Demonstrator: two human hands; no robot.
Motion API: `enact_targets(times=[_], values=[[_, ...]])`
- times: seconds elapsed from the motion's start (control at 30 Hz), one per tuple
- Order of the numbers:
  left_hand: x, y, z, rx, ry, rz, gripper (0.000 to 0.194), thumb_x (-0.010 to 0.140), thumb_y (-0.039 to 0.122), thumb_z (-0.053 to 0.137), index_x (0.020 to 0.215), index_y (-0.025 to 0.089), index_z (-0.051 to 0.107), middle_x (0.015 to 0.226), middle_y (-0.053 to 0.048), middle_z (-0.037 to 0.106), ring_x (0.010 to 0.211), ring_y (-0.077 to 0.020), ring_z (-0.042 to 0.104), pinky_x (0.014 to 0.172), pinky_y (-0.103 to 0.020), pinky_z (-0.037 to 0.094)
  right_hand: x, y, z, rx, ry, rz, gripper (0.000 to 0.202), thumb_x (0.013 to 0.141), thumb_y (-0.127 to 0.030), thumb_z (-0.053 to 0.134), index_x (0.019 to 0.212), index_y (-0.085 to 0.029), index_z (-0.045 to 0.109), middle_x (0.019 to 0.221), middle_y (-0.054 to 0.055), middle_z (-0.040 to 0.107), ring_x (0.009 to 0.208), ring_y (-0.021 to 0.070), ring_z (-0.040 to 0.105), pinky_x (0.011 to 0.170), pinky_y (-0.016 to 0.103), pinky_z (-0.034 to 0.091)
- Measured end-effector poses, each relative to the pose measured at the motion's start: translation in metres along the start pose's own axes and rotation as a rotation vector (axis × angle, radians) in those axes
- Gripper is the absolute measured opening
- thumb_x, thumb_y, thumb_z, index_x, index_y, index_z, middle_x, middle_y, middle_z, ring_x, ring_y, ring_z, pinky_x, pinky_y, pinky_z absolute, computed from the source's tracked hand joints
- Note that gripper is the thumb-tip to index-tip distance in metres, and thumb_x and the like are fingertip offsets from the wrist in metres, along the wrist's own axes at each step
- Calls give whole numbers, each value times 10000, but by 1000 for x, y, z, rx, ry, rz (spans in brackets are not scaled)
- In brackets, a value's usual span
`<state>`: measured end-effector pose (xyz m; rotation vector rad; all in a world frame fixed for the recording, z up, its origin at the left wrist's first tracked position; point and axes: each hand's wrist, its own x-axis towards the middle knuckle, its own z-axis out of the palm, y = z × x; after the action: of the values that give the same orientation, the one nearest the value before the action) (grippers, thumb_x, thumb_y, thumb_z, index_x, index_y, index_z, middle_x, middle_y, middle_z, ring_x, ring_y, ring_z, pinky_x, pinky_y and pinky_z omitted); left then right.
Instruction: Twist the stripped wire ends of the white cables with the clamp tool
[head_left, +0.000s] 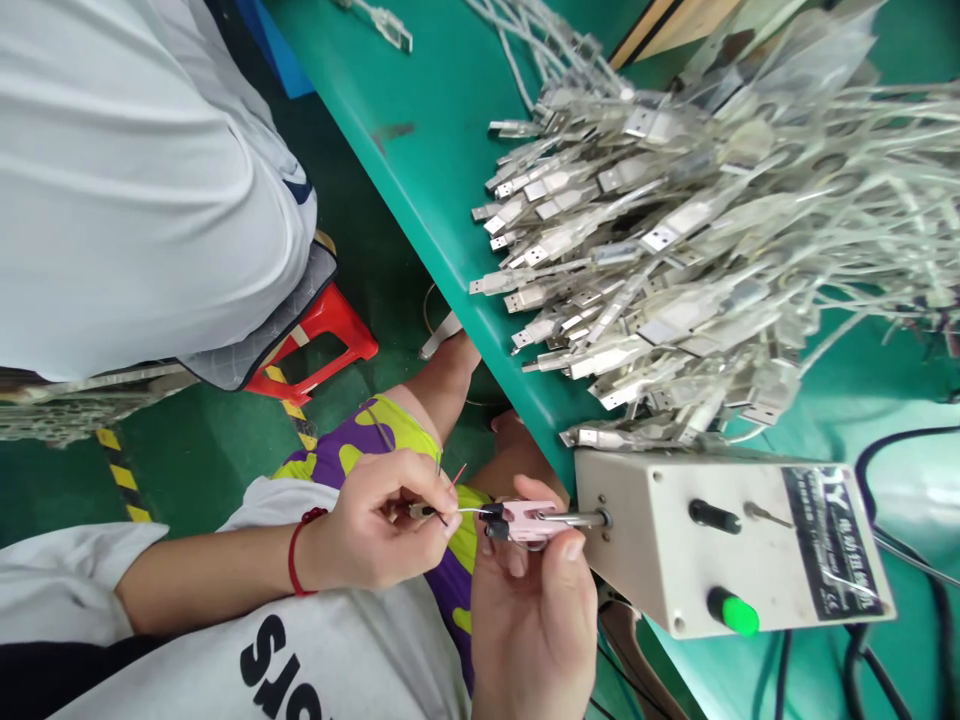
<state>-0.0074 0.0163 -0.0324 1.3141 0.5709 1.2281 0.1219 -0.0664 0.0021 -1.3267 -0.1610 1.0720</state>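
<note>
My left hand, with a red band at the wrist, is closed in a pinch on the end of a cable with thin split wires. A red wire and a dark one poke out between the fingers. One white wire runs straight to the black-tipped jaws of a pink clip. That clip sits on the metal shaft of a beige box machine. My right hand is wrapped round the clip from below, thumb and fingers on its two sides.
A big heap of clear USB cables covers the green table beyond the machine. The machine carries a black knob and a green button. Black cords lie near it. Another person sits beside a red stool.
</note>
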Motion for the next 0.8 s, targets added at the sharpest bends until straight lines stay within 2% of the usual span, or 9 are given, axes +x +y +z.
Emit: enact_targets(times=[0.13,0.33,0.43,0.53,0.63,0.8], values=[[-1,-2,3,9,23,16,184,933,40,735,1004,201,683,782,-16,729,563,-94,580,541,-187,468,4,3,2,-6,37,-64,377,991,-586,816,1139,-244,868,768,-30,451,633,122,333,595,247,410],[-7,-8,5,30,6,13,229,899,15,733,1011,211,697,831,-25,777,563,-102,604,536,-195,465,5,2,6,13,11,-69,393,982,-600,821,1118,-236,874,678,-65,335,602,122,276,562,237,355],[-8,-9,6,44,2,13,212,910,30,747,1010,210,696,829,-32,775,557,-106,602,522,-199,441,4,-2,4,48,-44,25,443,996,-629,788,1239,-264,848,679,-61,356,623,137,349,629,261,437],[-7,-8,5,13,-3,-6,179,942,59,754,1017,207,687,825,-34,755,559,-101,585,518,-197,426,2,-2,-2,106,-42,121,569,962,-684,786,1364,-281,810,731,-37,430,690,169,446,714,322,506],[-7,-5,4,-56,-13,-59,102,1006,134,752,1036,203,683,807,-35,714,601,-117,596,546,-212,449,2,7,-9,168,-18,165,559,933,-667,793,1316,-261,835,732,-24,472,690,174,441,683,319,471],[-9,-1,1,-105,-10,-92,57,1057,200,739,1036,214,688,773,-7,662,618,-114,560,609,-227,478,-1,24,-16,166,-110,172,340,1002,-538,730,1132,-243,836,680,-30,491,659,168,400,668,306,418]])
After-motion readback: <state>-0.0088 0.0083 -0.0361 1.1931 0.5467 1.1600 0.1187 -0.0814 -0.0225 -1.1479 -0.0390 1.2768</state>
